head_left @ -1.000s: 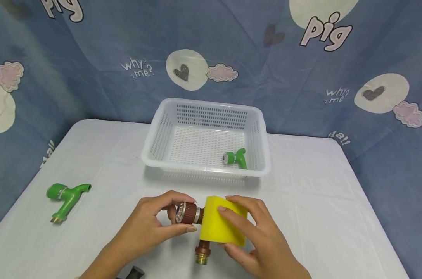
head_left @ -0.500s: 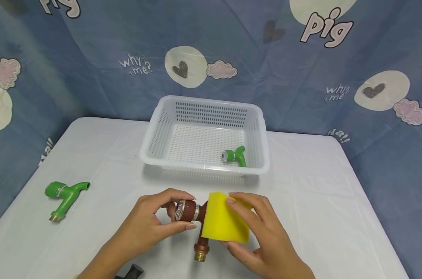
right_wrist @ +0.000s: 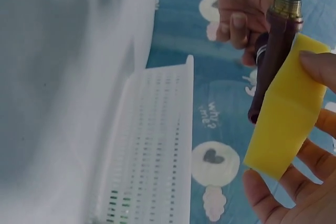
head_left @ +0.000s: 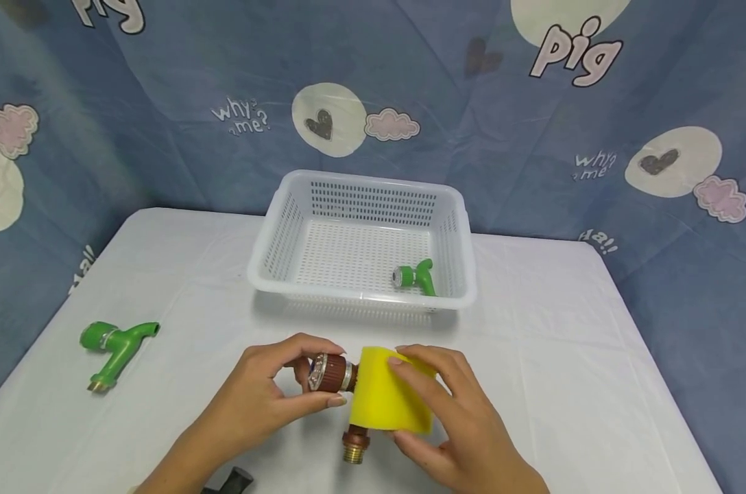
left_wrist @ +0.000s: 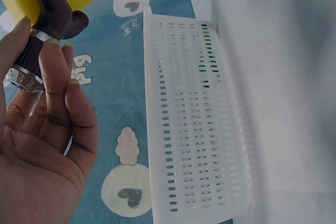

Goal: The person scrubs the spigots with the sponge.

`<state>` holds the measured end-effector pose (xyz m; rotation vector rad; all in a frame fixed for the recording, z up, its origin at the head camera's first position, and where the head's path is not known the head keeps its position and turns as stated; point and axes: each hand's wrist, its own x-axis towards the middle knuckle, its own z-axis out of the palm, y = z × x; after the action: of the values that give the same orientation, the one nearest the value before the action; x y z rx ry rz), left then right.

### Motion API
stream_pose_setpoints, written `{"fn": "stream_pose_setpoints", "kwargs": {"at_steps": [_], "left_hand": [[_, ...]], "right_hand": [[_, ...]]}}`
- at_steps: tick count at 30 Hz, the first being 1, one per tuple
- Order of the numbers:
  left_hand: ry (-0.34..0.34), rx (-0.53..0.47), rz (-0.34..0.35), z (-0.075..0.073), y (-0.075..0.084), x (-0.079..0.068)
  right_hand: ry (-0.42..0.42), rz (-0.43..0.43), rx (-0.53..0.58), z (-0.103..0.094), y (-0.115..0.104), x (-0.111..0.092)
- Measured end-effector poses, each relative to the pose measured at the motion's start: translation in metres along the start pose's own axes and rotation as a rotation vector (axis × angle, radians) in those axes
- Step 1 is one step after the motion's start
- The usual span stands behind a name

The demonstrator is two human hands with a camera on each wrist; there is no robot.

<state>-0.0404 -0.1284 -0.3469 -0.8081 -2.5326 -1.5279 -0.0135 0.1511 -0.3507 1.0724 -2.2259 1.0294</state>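
Note:
My left hand (head_left: 277,384) pinches the ribbed knob of a brown water tap (head_left: 334,374), thumb below and fingers above. The tap is held over the table, its brass threaded end pointing toward me. With fingers and thumb spread along its edges, my right hand (head_left: 465,418) grips a yellow sponge (head_left: 388,391). The sponge lies against the tap's body and hides its middle and spout in the head view. From the right wrist, the sponge (right_wrist: 286,114) is seen bent along the side of the tap (right_wrist: 274,56). The left wrist view shows the tap's spout (left_wrist: 79,22) beside the sponge.
A white plastic basket (head_left: 361,300) stands at the back of the white-covered table, with a green tap (head_left: 419,276) inside. Another green tap (head_left: 120,353) lies at the left. Part of a black object (head_left: 236,480) shows near my left forearm. A patterned blue cloth (head_left: 225,171) hangs behind.
The sponge in my right hand slid right, uncovering more of the tap's body, then came back left over it. My left hand stays on the knob.

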Motion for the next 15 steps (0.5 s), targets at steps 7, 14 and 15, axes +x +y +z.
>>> {"fn": "stream_pose_setpoints", "kwargs": {"at_steps": [7,14,15], "left_hand": [[0.005,0.001,-0.012,-0.0021,-0.0012,0.0008],[0.001,-0.007,-0.015,-0.0026,-0.0008,0.0006],[-0.002,-0.01,-0.018,-0.0024,-0.0009,0.0004]], "right_hand": [[0.031,0.067,-0.02,-0.0059,0.0067,-0.0005],[0.028,0.075,-0.003,-0.0065,0.0054,-0.0017],[0.023,0.057,0.006,-0.0057,0.0046,-0.0016]]}}
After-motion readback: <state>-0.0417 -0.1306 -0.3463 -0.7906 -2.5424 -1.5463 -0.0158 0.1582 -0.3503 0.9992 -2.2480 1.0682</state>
